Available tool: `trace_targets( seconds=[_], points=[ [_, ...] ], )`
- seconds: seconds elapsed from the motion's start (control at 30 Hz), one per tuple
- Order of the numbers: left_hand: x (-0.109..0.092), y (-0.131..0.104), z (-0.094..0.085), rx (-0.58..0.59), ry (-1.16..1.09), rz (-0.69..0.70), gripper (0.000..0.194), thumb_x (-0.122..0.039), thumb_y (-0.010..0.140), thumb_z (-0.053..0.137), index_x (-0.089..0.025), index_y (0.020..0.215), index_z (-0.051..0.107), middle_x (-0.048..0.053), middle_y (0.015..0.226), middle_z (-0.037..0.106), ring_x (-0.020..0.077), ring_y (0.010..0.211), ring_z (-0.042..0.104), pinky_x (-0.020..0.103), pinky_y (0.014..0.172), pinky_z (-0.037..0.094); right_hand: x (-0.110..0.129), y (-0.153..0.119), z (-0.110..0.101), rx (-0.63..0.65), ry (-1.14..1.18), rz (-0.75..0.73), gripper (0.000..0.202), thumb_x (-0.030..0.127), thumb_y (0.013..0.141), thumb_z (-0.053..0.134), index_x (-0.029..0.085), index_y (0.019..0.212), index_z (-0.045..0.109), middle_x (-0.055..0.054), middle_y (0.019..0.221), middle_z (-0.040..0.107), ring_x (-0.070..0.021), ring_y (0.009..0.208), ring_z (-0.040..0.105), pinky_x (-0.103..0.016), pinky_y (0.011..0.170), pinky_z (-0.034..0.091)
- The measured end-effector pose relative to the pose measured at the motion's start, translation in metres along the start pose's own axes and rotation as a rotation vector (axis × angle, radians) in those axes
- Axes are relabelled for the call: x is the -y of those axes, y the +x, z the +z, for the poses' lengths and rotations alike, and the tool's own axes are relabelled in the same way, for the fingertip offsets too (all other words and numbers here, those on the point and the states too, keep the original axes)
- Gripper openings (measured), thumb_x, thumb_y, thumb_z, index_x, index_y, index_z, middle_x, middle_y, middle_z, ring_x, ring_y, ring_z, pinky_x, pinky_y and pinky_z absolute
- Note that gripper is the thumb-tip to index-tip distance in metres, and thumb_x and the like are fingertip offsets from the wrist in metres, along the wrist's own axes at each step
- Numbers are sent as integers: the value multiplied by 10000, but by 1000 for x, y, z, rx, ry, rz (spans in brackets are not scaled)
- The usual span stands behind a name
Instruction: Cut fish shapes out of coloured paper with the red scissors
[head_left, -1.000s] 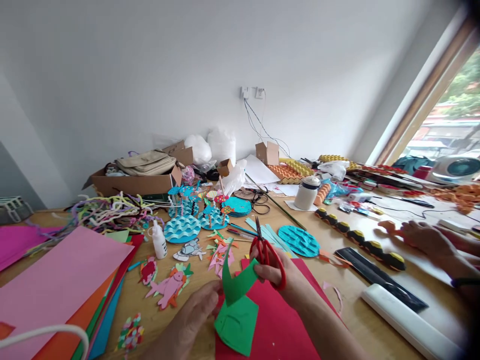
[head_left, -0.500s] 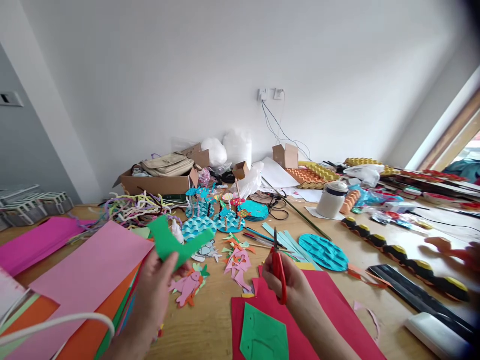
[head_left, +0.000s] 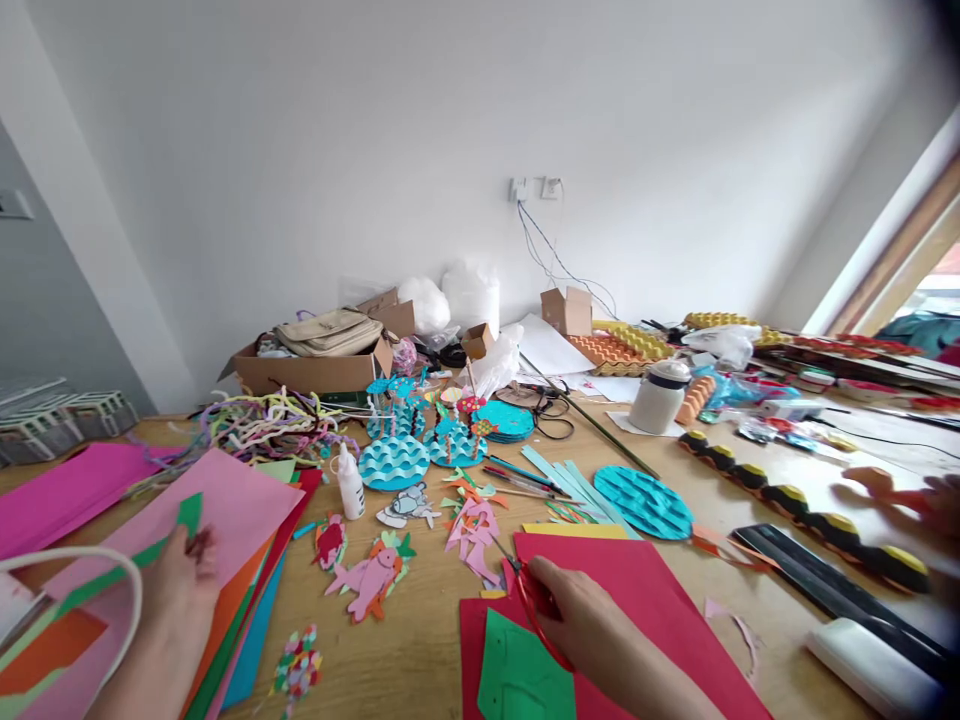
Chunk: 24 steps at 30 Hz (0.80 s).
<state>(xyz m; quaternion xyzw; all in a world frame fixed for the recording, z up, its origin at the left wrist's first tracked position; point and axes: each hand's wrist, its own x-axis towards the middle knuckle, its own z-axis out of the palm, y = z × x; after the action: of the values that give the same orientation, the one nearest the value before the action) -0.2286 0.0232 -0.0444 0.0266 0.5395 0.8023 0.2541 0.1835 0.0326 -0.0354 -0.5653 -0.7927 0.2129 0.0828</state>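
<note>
Left grip (head_left: 176,590): pinching the green offcut (head_left: 191,512) over the pink sheet (head_left: 240,490), best lowered flat, uncreased
Right grip (head_left: 581,605): wrapped round the red scissors (head_left: 526,598), tips best kept off the pink fish (head_left: 371,577)
Green card (head_left: 525,670): on the red paper (head_left: 637,580), as half a second ago
Change: offcut now farther left, away from the glue bottle (head_left: 349,487); scissors tipped lower
</note>
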Motion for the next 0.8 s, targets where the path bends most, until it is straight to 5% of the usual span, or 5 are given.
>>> trace_targets(
  seconds=[0.23,0.37,0.47,0.57,0.8],
  points=[
    [2,-60,9,116,-32,-298,400,-42,878,196,-100,1101,522,63,785,641,141,695,631,237,567,528,-12,-6,3,70,-114,32,193,96,687,472,165,848,555,-105,794,644,-213,678,562,-249,500,210],
    [27,-126,21,387,92,-336,208,-65,704,548,-130,880,640,25,664,662,123,558,602,198,484,494,-18,-12,5,81,-101,13,199,163,720,494,190,912,539,-91,844,632,-211,717,552,-251,522,222],
    [56,-172,26,1119,720,-163,216,-118,601,643,-163,810,672,15,665,637,159,590,598,244,528,493,-22,-18,7,81,-92,25,215,176,725,504,194,939,518,-85,856,621,-204,723,545,-251,530,230],
    [80,-202,33,1513,1125,251,486,-64,594,548,-211,1052,622,70,1033,626,212,947,577,299,824,457,-25,-22,10,82,-84,44,247,143,678,527,190,920,502,-72,850,620,-199,723,545,-251,531,229],
    [96,-217,62,1674,1391,471,508,-171,602,607,-198,1107,568,107,1200,521,264,1136,455,347,943,356,-22,-27,16,82,-57,81,295,129,643,547,171,932,503,-103,935,621,-231,805,558,-256,566,259]
  ],
)
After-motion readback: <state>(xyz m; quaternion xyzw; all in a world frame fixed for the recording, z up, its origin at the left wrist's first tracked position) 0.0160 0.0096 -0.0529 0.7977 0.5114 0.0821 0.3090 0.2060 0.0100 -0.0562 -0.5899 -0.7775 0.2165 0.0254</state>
